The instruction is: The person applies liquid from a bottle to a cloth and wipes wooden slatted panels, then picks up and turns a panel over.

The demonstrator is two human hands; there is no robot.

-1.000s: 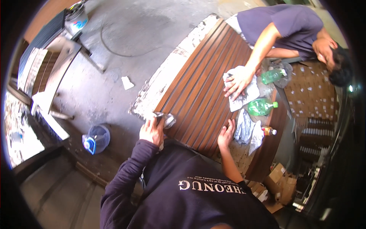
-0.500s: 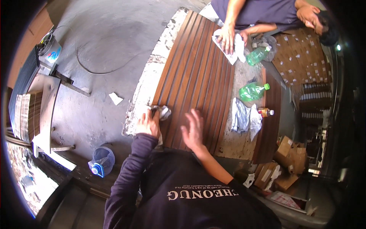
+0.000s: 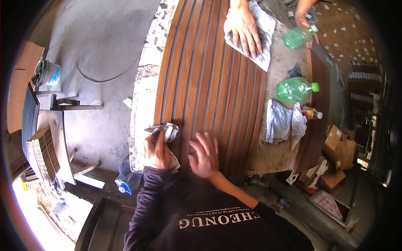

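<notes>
A brown slatted wood panel (image 3: 201, 83) lies on the worktable in front of me. My left hand (image 3: 157, 152) is closed on a crumpled, smudged white rag (image 3: 168, 132) at the panel's near left edge. Beside it, my right hand (image 3: 204, 157) is over the near part of the panel, fingers apart and holding nothing; whether it touches the slats I cannot tell. Across the panel, a co-worker's hand (image 3: 245, 31) presses flat on a white cloth (image 3: 264, 56). The co-worker's other hand (image 3: 302, 20) is at a green plastic bottle (image 3: 296, 38).
Right of the panel lie another green bottle (image 3: 295, 90), a folded grey-white cloth (image 3: 279, 123) and a small amber bottle (image 3: 309, 112). The table's pale, stained edge (image 3: 142, 92) runs along the left. A blue water jug (image 3: 127, 178) stands on the floor at left; cardboard boxes (image 3: 339, 144) sit at right.
My view has shifted, bringing the panel closer. My left hand keeps the rag at the panel's left edge. The co-worker's second hand has left the cloth and reached the far green bottle.
</notes>
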